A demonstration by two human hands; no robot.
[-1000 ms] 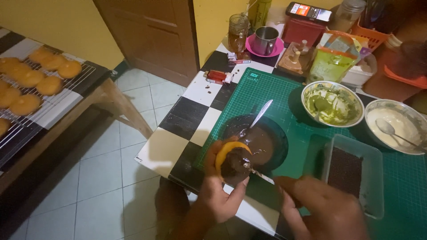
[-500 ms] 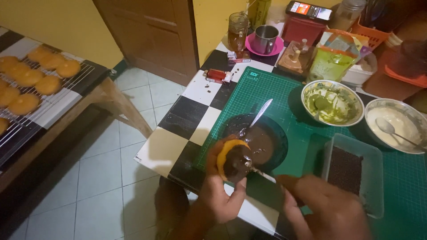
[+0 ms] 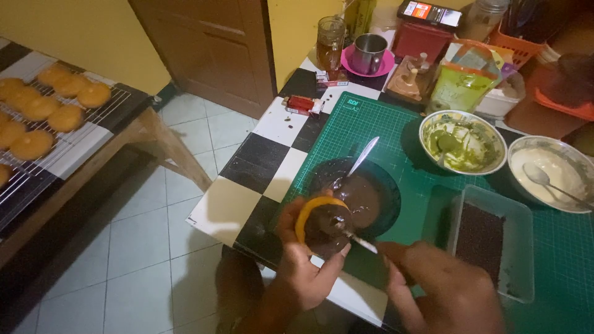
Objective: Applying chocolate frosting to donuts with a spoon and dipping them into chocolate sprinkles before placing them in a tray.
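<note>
My left hand (image 3: 303, 266) holds a round golden doughnut (image 3: 322, 226) whose top is coated with dark chocolate. My right hand (image 3: 442, 287) grips a thin white-handled utensil (image 3: 359, 242) whose tip rests on the chocolate coating. Just behind the doughnut sits a dark bowl of melted chocolate (image 3: 365, 195) with a metal spoon (image 3: 359, 162) leaning in it. Both stand on a green cutting mat (image 3: 396, 124).
A clear tub of chocolate sprinkles (image 3: 486, 238) lies right of my hands. Behind it stand a bowl of green glaze (image 3: 461, 141) and a bowl of white glaze (image 3: 550, 170). Plain doughnuts (image 3: 46, 111) cool on a wire rack at left. Cups, jars and boxes crowd the table's back.
My hands and the doughnut stay in almost the same place; the utensil tip shifts slightly across the chocolate coating.
</note>
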